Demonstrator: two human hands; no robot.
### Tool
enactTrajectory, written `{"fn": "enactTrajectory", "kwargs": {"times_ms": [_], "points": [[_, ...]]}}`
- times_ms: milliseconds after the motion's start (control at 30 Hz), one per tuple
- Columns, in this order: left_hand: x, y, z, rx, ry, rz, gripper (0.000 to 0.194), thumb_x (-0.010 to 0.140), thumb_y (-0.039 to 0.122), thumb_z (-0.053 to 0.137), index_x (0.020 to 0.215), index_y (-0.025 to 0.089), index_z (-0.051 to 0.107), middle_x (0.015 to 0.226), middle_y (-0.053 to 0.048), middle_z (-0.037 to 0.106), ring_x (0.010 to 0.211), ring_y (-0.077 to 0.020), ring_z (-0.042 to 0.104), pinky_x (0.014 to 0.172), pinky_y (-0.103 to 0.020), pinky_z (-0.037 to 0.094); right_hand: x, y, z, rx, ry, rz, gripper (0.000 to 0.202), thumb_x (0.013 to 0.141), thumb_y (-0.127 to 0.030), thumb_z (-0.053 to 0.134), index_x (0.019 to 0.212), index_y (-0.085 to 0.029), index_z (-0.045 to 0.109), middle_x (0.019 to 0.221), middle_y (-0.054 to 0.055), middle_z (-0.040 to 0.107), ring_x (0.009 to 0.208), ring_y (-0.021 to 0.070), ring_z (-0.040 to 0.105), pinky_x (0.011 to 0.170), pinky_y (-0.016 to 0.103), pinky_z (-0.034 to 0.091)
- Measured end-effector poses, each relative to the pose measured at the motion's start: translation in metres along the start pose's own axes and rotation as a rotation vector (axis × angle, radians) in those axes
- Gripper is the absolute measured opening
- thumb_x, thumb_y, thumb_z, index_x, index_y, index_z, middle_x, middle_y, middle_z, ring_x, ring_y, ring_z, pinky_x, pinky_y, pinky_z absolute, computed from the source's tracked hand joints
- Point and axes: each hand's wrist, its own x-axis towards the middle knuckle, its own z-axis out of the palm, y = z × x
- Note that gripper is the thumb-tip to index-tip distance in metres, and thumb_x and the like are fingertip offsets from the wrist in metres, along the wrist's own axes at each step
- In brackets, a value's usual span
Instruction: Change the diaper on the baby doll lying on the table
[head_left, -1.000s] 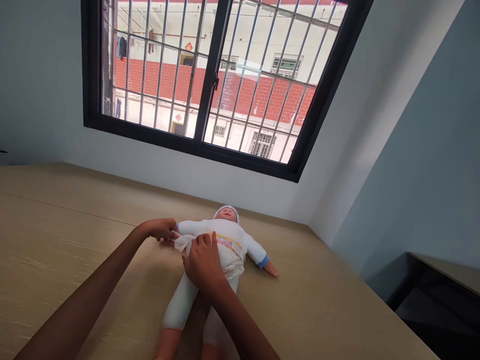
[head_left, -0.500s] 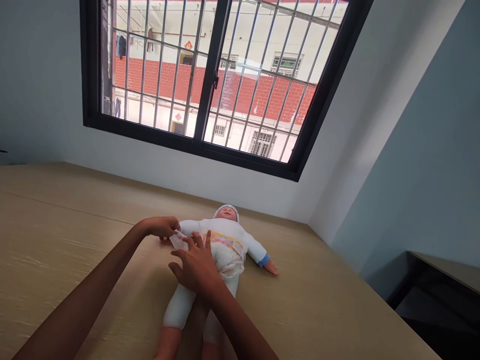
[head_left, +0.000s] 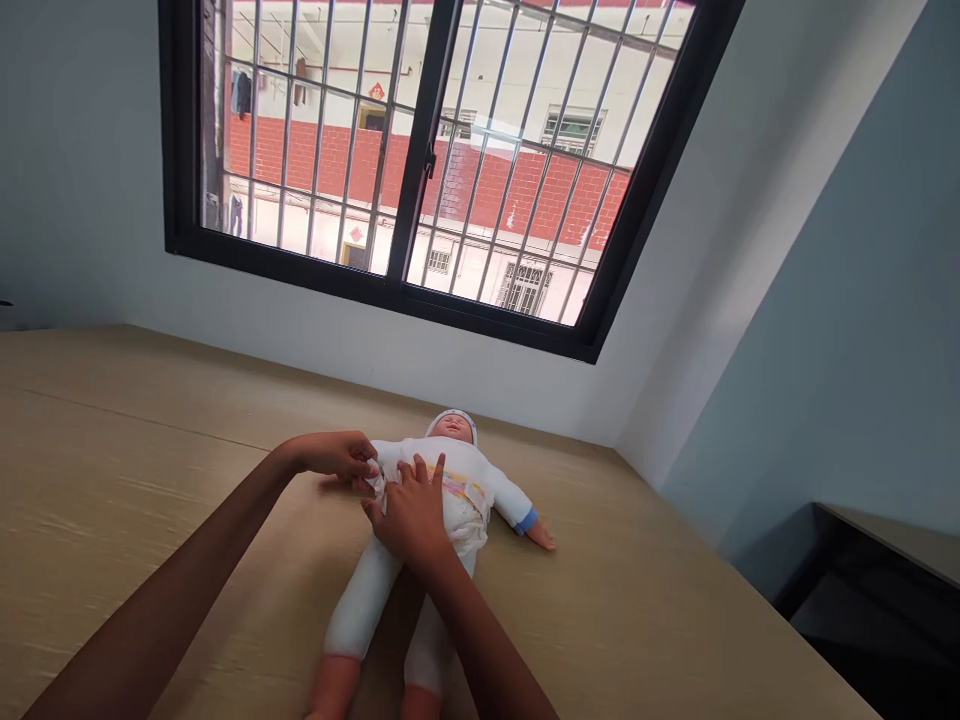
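A baby doll (head_left: 457, 450) in white clothes and a cap lies on its back on the wooden table, legs toward me. Around its hips is a white diaper (head_left: 465, 522) with a yellow and pink printed waistband. My left hand (head_left: 343, 456) pinches the diaper's side tab (head_left: 375, 477) at the doll's waist, on the left in the view. Spread over the front of the diaper, my right hand (head_left: 411, 510) rests with its fingers apart, covering part of the waistband.
The wooden table (head_left: 637, 580) extends to both sides. A black-framed window (head_left: 375, 290) with metal bars is in the wall behind it. At the right stands a dark piece of furniture (head_left: 885, 600).
My left hand has moved right, bringing the diaper tab in against the doll's waist. My right hand has shifted slightly right and now lies on the diaper front.
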Motion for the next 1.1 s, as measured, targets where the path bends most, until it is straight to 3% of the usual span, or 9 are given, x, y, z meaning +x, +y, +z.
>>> {"fn": "enactTrajectory", "kwargs": {"times_ms": [200,333,433,533,700,867,967,1100], "points": [[0.005,-0.006,-0.001,-0.018,0.02,0.015,0.066,0.06,0.081,0.06,0.071,0.016,0.06,0.076,-0.005,0.066,0.07,-0.0161,0.056,0.062,-0.024,0.044,0.005,0.006,-0.013,0.105,0.092,0.061,0.037,0.092,-0.039,0.055,0.117,-0.014,0.065,0.138,0.016,0.051,0.134,0.0288,0.037,0.117,0.057,0.012],[0.008,-0.01,-0.002,-0.024,0.026,0.006,0.063,0.062,0.078,0.062,0.074,0.016,0.061,0.074,-0.006,0.067,0.069,-0.0175,0.058,0.059,-0.025,0.043,0.003,0.015,-0.021,0.116,0.077,-0.028,0.037,0.094,-0.047,0.051,0.114,-0.02,0.068,0.136,0.011,0.054,0.138,0.0277,0.032,0.115,0.062,0.0],[0.008,-0.008,-0.001,-0.038,0.026,0.016,0.063,0.061,0.078,0.062,0.072,0.016,0.059,0.072,-0.005,0.066,0.066,-0.0172,0.058,0.057,-0.024,0.042,0.002,0.018,-0.014,0.072,0.004,-0.076,0.044,0.096,-0.052,0.045,0.107,-0.02,0.071,0.131,0.012,0.058,0.139,0.0308,0.03,0.112,0.065,-0.008],[0.007,-0.003,0.001,-0.046,0.029,0.036,0.065,0.06,0.081,0.06,0.068,0.017,0.056,0.068,-0.004,0.064,0.066,-0.0168,0.057,0.056,-0.024,0.04,0.004,0.018,-0.002,0.049,-0.026,-0.077,0.043,0.096,-0.051,0.045,0.104,-0.017,0.072,0.122,0.013,0.063,0.137,0.0315,0.033,0.113,0.063,-0.009],[0.003,0.007,0.003,-0.029,0.057,0.061,0.063,0.064,0.08,0.056,0.069,0.018,0.053,0.071,-0.004,0.064,0.068,-0.0168,0.056,0.059,-0.025,0.041,0.008,0.03,-0.014,0.2,-0.001,-0.075,0.028,0.089,-0.042,0.062,0.102,-0.018,0.07,0.132,0.013,0.056,0.136,0.0295,0.036,0.115,0.061,0.005],[0.01,0.017,0.016,0.012,0.149,0.107,0.055,0.072,0.073,0.048,0.07,0.019,0.049,0.072,-0.003,0.059,0.065,-0.0153,0.051,0.058,-0.025,0.039,0.001,0.065,-0.055,0.428,0.078,0.026,0.03,0.079,-0.022,0.074,0.107,-0.016,0.065,0.123,0.011,0.06,0.12,0.0227,0.051,0.102,0.039,0.04],[0.021,0.019,0.027,0.045,0.2,0.171,0.048,0.077,0.066,0.046,0.071,0.019,0.049,0.074,-0.001,0.055,0.068,-0.0154,0.049,0.062,-0.026,0.04,-0.005,0.08,-0.07,0.498,-0.042,0.138,0.027,0.076,-0.02,0.075,0.1,-0.016,0.066,0.108,0.007,0.064,0.099,0.0203,0.06,0.086,0.033,0.047],[0.034,0.019,0.04,0.1,0.277,0.214,0.04,0.08,0.058,0.044,0.069,0.019,0.047,0.072,0.0,0.051,0.069,-0.0164,0.046,0.064,-0.028,0.037,-0.005,0.086,-0.068,0.528,-0.174,0.169,0.025,0.072,-0.02,0.078,0.094,-0.015,0.068,0.098,0.004,0.067,0.087,0.0173,0.06,0.075,0.028,0.045]]}}
